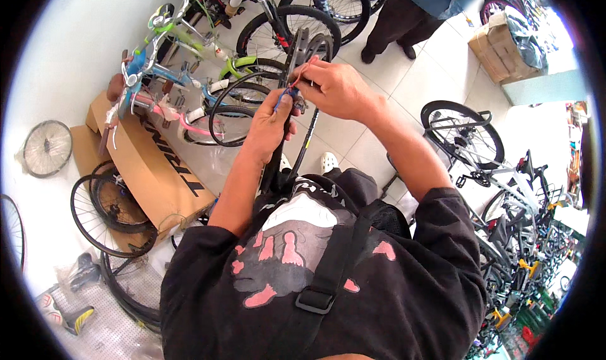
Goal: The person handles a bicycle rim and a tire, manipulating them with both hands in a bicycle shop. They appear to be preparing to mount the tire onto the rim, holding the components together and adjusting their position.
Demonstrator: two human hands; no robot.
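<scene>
My left hand (267, 127) is closed at the black tube of an upright bicycle part, its thumb and finger pressed together beside a thin blue wire (282, 98). Close against it, my right hand (336, 90) pinches a thin red wire (303, 69). A black wheel rim (298, 49) rises just beyond both hands. Small dark metal parts (300, 102) show between them, partly covered by my fingers. The exact ends of the wires are hidden.
A cardboard box (153, 161) leans at the left, with loose wheels (113, 208) beside it. Several bicycles (170, 76) stand beyond. Another person (407, 16) stands at the far right. A bicycle wheel (464, 132) and many crowded bicycles (524, 234) are on the right.
</scene>
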